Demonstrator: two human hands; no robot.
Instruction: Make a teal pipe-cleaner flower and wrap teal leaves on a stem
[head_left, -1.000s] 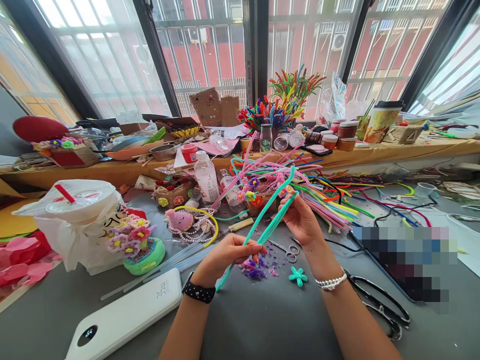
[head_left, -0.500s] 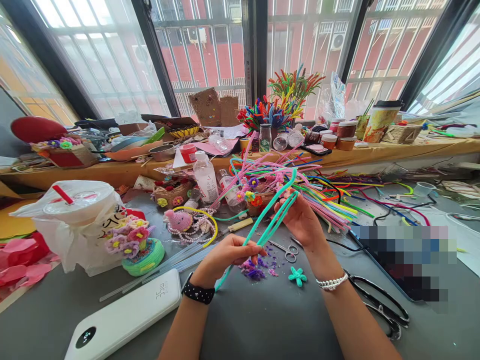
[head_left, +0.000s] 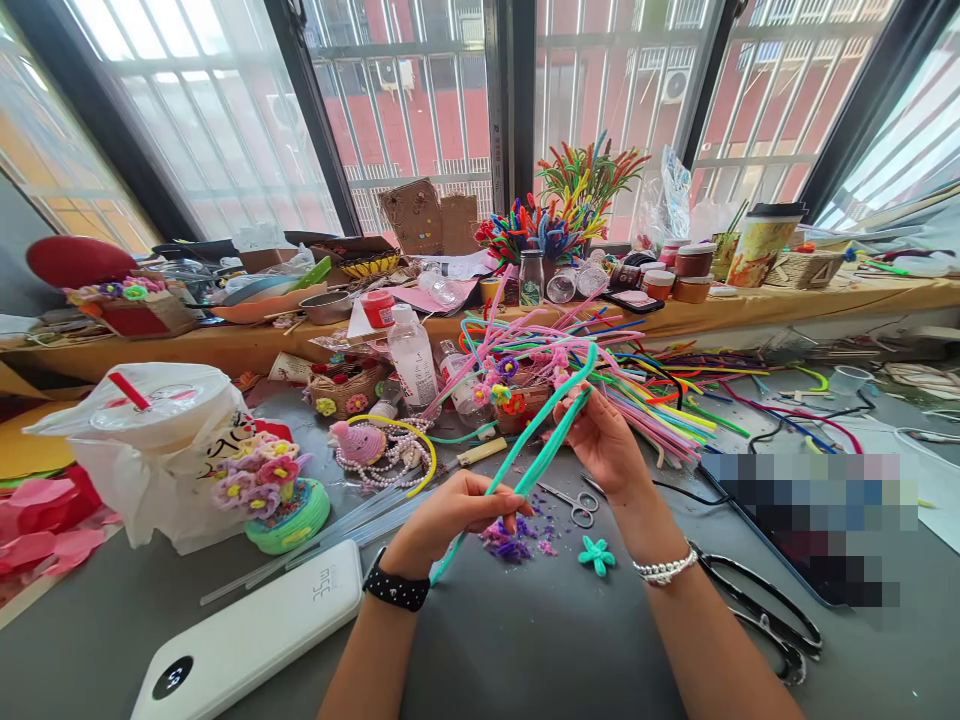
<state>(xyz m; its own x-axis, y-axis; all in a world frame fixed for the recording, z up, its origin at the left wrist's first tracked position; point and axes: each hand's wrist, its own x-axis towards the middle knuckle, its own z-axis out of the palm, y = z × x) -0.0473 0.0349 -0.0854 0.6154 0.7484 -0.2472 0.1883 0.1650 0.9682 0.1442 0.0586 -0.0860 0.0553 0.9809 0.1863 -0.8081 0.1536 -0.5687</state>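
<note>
A teal pipe cleaner point(head_left: 541, 410), folded back on itself into several long strands, stretches between my hands above the grey table. My left hand point(head_left: 469, 505) pinches its lower end, and a loose tail hangs down past the wrist. Up at the bent end, my right hand point(head_left: 600, 435) grips the strands between thumb and fingers. Below my right hand lies a small teal pipe-cleaner flower point(head_left: 596, 555). Small scissors point(head_left: 581, 510) rest just behind it, beside purple and pink fuzz clippings point(head_left: 514, 542).
A white power bank point(head_left: 255, 630) and a potted pipe-cleaner flower point(head_left: 289, 510) lie left, near a bagged drink cup point(head_left: 161, 420). At right are a pixelated tablet-like device point(head_left: 810, 530) and black-framed glasses point(head_left: 780, 620). Loose coloured pipe cleaners point(head_left: 660, 410) pile up behind my hands.
The folded strands have drawn closer together near my right fingers, and the right hand has shifted slightly. My left hand keeps its pinch in nearly the same place.
</note>
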